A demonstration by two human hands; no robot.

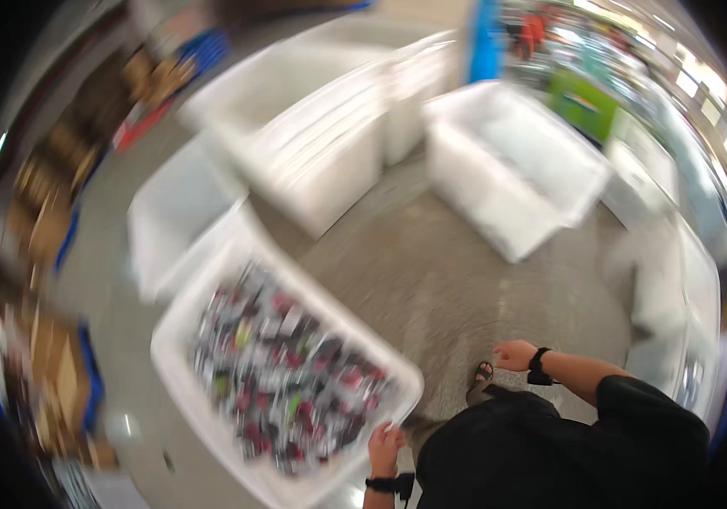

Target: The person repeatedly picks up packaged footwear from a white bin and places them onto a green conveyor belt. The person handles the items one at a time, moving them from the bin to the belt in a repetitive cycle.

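A large white plastic bin stands at the lower left, filled with many small packed items in grey, red, black and some green. Motion blur hides what kind they are. My left hand is at the bin's near right corner, its fingers curled over the rim. Out over the floor, my right hand hangs away from any object, loosely bent and holding nothing. Each wrist wears a black band.
Another white bin stands ahead to the right, beside a green box. Nested white bins stand ahead, a pale bin beyond the filled one. Cardboard boxes line the left; white containers line the right.
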